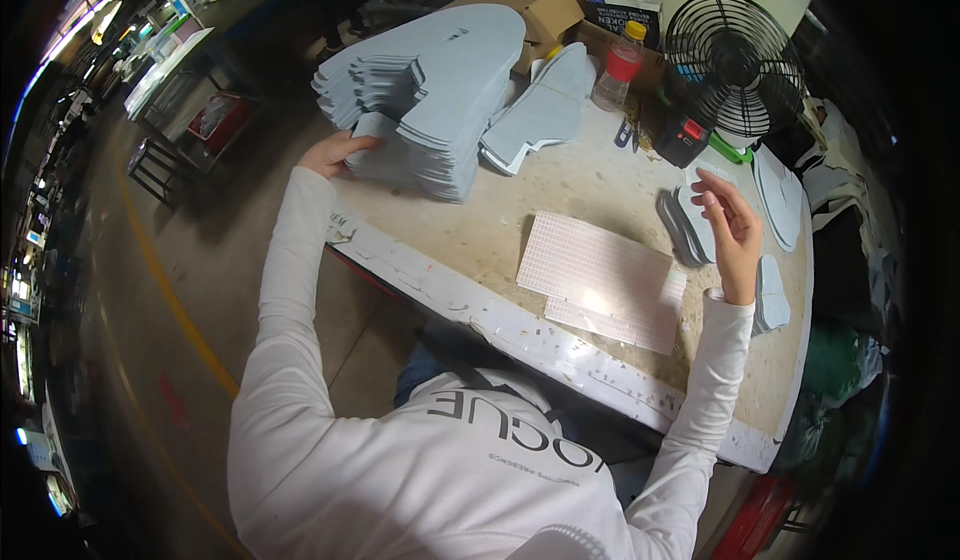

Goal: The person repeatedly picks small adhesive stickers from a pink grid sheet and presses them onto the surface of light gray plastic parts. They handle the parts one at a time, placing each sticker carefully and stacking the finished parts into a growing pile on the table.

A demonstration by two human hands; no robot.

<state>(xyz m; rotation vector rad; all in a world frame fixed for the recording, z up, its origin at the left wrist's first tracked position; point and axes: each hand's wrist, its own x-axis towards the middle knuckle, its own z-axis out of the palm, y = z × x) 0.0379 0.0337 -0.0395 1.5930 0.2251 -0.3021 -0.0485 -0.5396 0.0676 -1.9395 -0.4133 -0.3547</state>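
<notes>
My left hand (pixel 340 153) is closed at the left side of a tall stack of light grey-blue cut pieces (pixel 465 80). Its thumb lies on top of a small grey-blue piece (pixel 377 127), with the fingers mostly hidden. On the right, my right hand (pixel 733 235) is raised, its fingers loosely bent and apart, with nothing visible in it. Close by that hand is a low stack of small grey-blue pieces (pixel 694 224), and another small stack (pixel 770 295) lies beside the wrist. Two pink-white printed grid sheets (pixel 592 263) overlap on the table between my hands.
A tied bundle of grey-blue pieces (pixel 540 110) lies beside the tall stack. Behind are a plastic bottle (pixel 617 75), a cardboard box (pixel 545 10) and a black fan (pixel 735 65). A larger flat piece (pixel 778 195) lies near the table's right edge.
</notes>
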